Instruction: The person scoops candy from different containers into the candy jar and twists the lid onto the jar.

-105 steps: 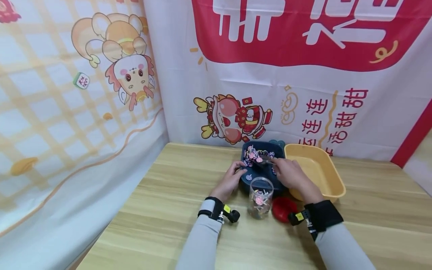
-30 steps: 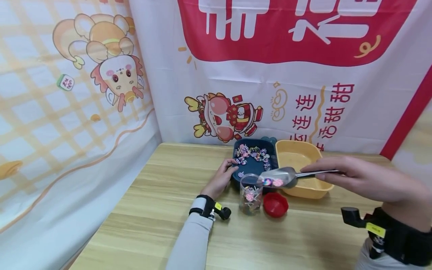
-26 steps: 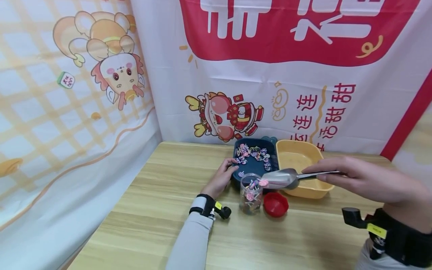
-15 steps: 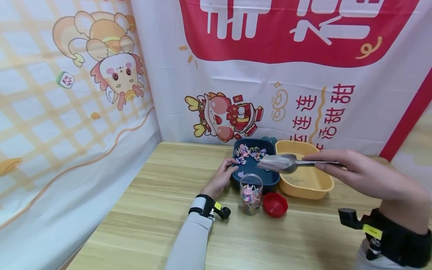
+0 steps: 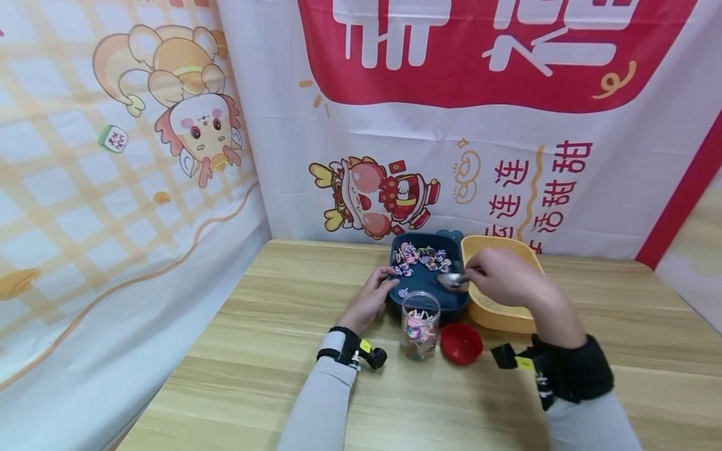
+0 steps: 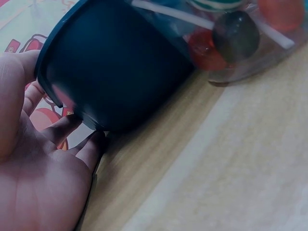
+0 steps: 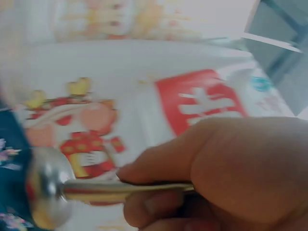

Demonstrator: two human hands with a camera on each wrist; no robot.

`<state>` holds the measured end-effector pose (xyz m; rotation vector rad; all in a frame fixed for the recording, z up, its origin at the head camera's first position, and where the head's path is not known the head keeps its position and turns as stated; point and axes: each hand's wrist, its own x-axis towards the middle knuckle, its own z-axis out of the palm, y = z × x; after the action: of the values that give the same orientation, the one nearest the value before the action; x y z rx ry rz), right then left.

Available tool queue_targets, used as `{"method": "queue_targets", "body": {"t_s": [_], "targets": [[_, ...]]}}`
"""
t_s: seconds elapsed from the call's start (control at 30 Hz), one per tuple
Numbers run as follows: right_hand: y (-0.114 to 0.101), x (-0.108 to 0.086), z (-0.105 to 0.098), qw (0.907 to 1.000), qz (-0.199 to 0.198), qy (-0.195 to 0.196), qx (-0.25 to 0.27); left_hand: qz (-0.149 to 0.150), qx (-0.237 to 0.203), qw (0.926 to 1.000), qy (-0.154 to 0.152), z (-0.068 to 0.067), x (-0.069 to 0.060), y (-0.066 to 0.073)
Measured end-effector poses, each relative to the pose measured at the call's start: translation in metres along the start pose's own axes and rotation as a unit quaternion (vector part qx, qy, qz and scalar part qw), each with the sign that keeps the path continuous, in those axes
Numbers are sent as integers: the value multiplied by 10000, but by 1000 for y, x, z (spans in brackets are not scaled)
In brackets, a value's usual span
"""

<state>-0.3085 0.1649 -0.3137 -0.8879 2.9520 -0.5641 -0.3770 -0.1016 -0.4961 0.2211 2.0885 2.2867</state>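
Observation:
My right hand (image 5: 504, 279) grips the handle of a metal scoop (image 5: 453, 280), thumb along the top and fingers curled beneath in the right wrist view. Its blade is low over the right side of a dark blue bin (image 5: 420, 283). Several small lollipops (image 5: 410, 254) lie mostly toward the bin's back. At the bin's left side, my left hand (image 5: 366, 304) holds the wall, thumb at the rim and fingers lower on the outside, as the left wrist view (image 6: 45, 178) shows. A clear jar (image 5: 420, 341), partly filled with lollipops, stands upright in front of the bin.
A yellow bin (image 5: 507, 321) stands against the blue one's right side, partly behind my right forearm. Beside the jar lies a red lid (image 5: 461, 343). Printed cloth (image 5: 383, 138) hangs behind the wooden table (image 5: 271, 326).
Lollipops slid from the scoop into the jar, whose pile is higher now. The scoop then lifted away and moved back to the blue bin with my right hand. My left hand stayed put.

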Motion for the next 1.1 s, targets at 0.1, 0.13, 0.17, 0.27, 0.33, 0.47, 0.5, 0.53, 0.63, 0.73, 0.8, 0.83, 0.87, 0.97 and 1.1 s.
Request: {"method": "queue_targets", "body": {"t_s": [0.1, 0.13, 0.17, 0.27, 0.33, 0.47, 0.5, 0.53, 0.63, 0.73, 0.8, 0.83, 0.87, 0.97, 1.1], "targets": [[-2, 14, 16, 9986, 469, -104, -236, -1, -2, 10000, -29, 0, -1, 1], [-2, 18, 20, 9974, 633, -119, -308, -34, 10, 10000, -33, 0, -2, 2], [-2, 21, 25, 9962, 787, -112, -346, -64, 10, 10000, -45, 0, -2, 2], [0, 29, 36, 9925, 1138, 3, -453, -125, 27, 9999, -92, 0, -3, 3], [2, 35, 43, 9901, 1297, 67, -541, -145, 30, 9998, -97, -1, -3, 4], [10, 46, 59, 9867, 1442, 140, -735, -147, 57, 9999, -67, -2, -4, 4], [13, 49, 63, 9861, 1444, 164, -804, -150, 66, 9998, -68, -2, -4, 4], [15, 51, 67, 9857, 1440, 182, -858, -158, 72, 9998, -67, -2, -4, 4], [22, 57, 79, 9851, 1348, 226, -1041, -141, 78, 9998, -87, -2, -4, 3], [28, 62, 89, 9849, 1145, 297, -1266, -74, 64, 9999, -89, -2, -5, 3], [31, 64, 93, 9851, 1001, 332, -1359, -17, 63, 9999, -81, -2, -5, 3], [33, 64, 94, 9858, 901, 369, -1365, 7, 71, 9999, -74, -2, -4, 3], [34, 64, 94, 9875, 810, 376, -1296, 14, 92, 9999, -56, -1, -4, 3], [35, 63, 94, 9931, 518, 300, -1009, -6, 122, 9999, -35, 0, -4, 3], [35, 64, 94, 9978, 161, 82, -645, -68, 129, 9999, -60, -1, -5, 3]]}}
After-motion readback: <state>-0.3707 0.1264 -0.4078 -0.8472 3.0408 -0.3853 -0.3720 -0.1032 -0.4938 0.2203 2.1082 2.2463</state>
